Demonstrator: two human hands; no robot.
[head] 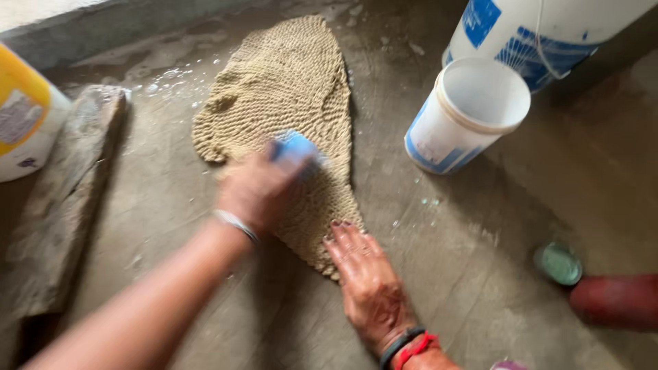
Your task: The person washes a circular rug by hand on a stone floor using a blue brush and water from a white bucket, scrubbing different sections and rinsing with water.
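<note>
— Buckets first: how many, and is anything in them?

— Three containers of that kind. A small white tub (466, 113) with blue print stands on the wet concrete floor (480, 274), upper right; its mouth faces the camera and it looks empty. Just behind it, touching or nearly so, is a large white and blue bucket (541, 34), cut off by the frame, so its inside is hidden. At the left edge stands a yellow and white container (20, 116), its contents also out of sight.

— Where is the mat?

— One tan woven mat (288, 103) lies flat on the floor, running from the top centre down toward the hands. Its near corner is under the right hand (367, 281), which is spread open, palm down, fingertips pressing the weave and holding nothing. The left hand (257, 188) is blurred but curled around one blue scrubbing brush (296, 149), which sits on the mat's lower half.

— Anything else?

— One grey stone slab (62, 199) along the left, well apart from the mat. One small green lid (558, 264) at lower right, just beside a red object (617, 301) that I cannot identify. One silver bangle on the left wrist; red and dark bands on the right.
</note>
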